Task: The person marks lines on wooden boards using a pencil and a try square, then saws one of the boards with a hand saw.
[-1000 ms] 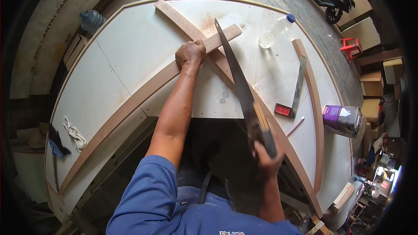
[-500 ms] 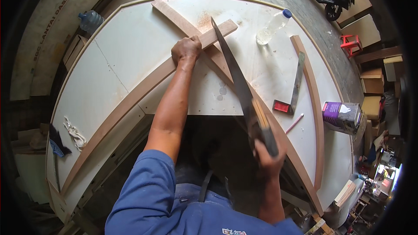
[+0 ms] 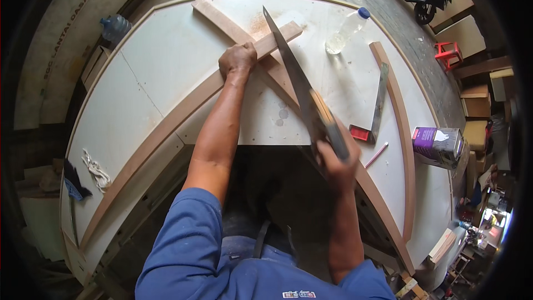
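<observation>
My left hand [image 3: 237, 59] is closed around a long wooden strip [image 3: 166, 118] near its far end, pressing it down where it lies across a second strip [image 3: 219, 20]. My right hand [image 3: 336, 160] grips the handle of a handsaw [image 3: 293, 69]. The saw's blade lies over the held strip, to the right of my left fist, with its tip past the strip's far edge. Reddish sawdust [image 3: 258, 24] is scattered on the white tabletop [image 3: 127, 111] beyond the crossing. The blade hides part of the strip, so the depth of any cut cannot be seen.
On the right lie a try square [image 3: 378, 103], a pencil [image 3: 376, 155] and another curved strip [image 3: 401, 128]. Behind them stands a clear bottle [image 3: 347, 32]; a purple tin [image 3: 437, 143] sits at the right rim. A white cord [image 3: 96, 171] and a brush [image 3: 75, 182] rest at left.
My right hand has pushed the saw forward, away from me, and its tip now reaches farther beyond the strip. My left hand stays in place on the wood.
</observation>
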Demonstrator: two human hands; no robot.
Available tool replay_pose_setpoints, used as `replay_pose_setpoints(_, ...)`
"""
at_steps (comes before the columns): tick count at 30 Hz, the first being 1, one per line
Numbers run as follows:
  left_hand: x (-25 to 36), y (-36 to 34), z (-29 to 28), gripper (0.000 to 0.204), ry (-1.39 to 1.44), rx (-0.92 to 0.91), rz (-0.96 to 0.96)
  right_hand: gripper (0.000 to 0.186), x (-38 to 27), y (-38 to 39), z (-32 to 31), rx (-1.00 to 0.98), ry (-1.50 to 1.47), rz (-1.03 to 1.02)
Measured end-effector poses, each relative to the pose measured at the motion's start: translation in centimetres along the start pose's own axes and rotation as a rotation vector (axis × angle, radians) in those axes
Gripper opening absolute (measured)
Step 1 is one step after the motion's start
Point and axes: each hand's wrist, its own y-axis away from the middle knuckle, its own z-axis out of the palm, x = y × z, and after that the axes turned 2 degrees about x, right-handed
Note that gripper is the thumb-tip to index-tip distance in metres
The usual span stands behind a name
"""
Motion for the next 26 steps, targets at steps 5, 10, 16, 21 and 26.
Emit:
replay_pose_setpoints(5, -0.3, -0.3, 0.2, 0.064, 0.014, -0.033, 0.020, 0.051, -4.2, 5.7, -3.1, 0.002, -0.138, 0.454)
replay_pose_setpoints(10, -0.2, 0.1, 0.2, 0.064, 0.004, -0.015, 0.033, 0.041, 3.8, -7.1, 6.7, 0.028, -0.248, 0.129)
replay_pose_setpoints(16, 0.1, 0.6, -0.2, 0.064, 0.008, -0.019, 0.001, 0.052, 0.8, 0.6, 0.3, -0.043, -0.105, 0.167)
replay_pose_setpoints(21, 0.0, 0.5, 0.5, 0.064, 0.001, -0.016, 0.008, 0.052, -3.8, 6.5, -3.3, 0.004, -0.124, 0.443)
replay_pose_setpoints(26, 0.0, 0.3, 0.4, 0.063, -0.005, -0.001, 0.031, 0.042, 3.1, -7.2, 5.0, -0.054, -0.236, 0.341)
